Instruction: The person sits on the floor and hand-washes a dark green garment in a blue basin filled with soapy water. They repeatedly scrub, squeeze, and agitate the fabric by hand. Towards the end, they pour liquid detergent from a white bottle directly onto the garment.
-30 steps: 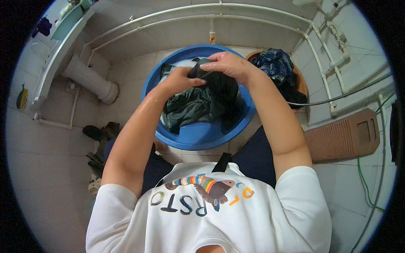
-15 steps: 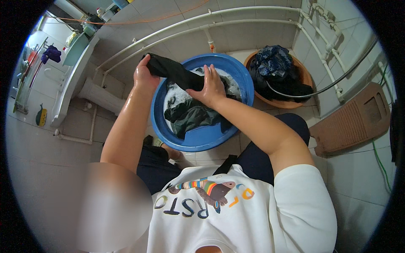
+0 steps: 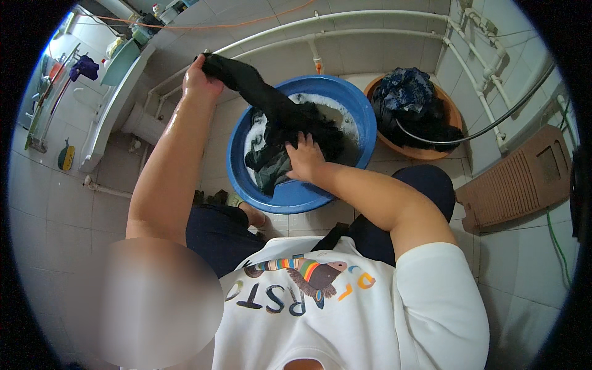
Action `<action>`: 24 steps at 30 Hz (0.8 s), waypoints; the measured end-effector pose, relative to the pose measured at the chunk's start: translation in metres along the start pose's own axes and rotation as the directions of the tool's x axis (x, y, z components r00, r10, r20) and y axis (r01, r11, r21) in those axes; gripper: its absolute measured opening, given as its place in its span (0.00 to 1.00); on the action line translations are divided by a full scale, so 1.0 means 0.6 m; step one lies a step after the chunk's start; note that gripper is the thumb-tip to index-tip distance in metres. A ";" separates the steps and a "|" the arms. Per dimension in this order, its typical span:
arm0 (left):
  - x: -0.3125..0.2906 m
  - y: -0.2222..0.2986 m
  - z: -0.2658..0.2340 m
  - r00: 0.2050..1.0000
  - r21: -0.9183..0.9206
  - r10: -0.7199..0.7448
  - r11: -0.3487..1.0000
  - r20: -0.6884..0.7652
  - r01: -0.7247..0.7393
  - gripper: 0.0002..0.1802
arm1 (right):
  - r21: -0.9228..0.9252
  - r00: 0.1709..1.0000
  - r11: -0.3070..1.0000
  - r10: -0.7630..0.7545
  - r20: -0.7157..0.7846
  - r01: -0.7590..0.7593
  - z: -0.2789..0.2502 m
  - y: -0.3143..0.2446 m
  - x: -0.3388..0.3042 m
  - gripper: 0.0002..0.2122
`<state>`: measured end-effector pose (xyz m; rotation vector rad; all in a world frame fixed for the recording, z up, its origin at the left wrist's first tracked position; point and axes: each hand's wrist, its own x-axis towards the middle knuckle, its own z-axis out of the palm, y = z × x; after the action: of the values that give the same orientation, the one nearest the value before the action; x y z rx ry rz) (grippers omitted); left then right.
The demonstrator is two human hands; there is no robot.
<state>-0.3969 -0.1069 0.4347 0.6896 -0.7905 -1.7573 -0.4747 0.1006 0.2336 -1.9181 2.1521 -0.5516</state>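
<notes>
A dark wet garment (image 3: 259, 92) stretches up out of a round blue basin (image 3: 290, 202). My left hand (image 3: 202, 81), raised beyond the basin's left rim, is closed around one end of it. The rest slopes down and bunches in the middle of the basin. There my right hand (image 3: 306, 159) lies on the cloth with its fingers spread. A grey-green cloth (image 3: 271, 168) lies beneath and beside the bunch, at the basin's near left. White suds (image 3: 311, 98) and cloudy water show around the far and right edges.
An orange-brown tub (image 3: 455, 111) heaped with dark clothes (image 3: 404, 89) stands just right of the basin. A grey hose (image 3: 490, 127) curves over it. White pipes (image 3: 370, 37) run along the back wall. At the right leans a brown washboard (image 3: 521, 179); a white washbasin (image 3: 114, 111) is at the left.
My left hand has moved up and left, drawing out a longer stretch of the garment. My right hand has left the raised part and come down onto the bunched cloth.
</notes>
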 end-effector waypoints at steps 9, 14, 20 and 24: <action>0.025 -0.021 -0.094 0.988 -0.020 -0.104 0.995 -0.112 0.102 0.11 | -0.214 0.911 0.890 -0.412 -0.003 0.402 0.099 0.022 0.013 0.13; 0.023 -0.039 -0.110 0.973 0.041 -0.156 0.985 -0.170 0.165 0.12 | -0.272 0.928 0.920 -0.191 0.320 0.283 0.067 0.052 0.058 0.21; 0.026 -0.030 -0.159 0.974 0.033 -0.104 0.993 -0.203 0.113 0.12 | -0.317 0.958 0.906 -0.243 0.153 0.280 0.048 0.095 0.115 0.11; 0.006 -0.002 -0.186 0.967 0.052 -0.033 0.997 -0.254 0.048 0.12 | -0.374 0.981 0.909 -0.192 0.015 0.184 -0.037 0.142 0.134 0.09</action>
<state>-0.3133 -0.1306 0.3648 0.9545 -0.6573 -1.6464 -0.5719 0.0318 0.2267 -2.3448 2.2269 -0.1970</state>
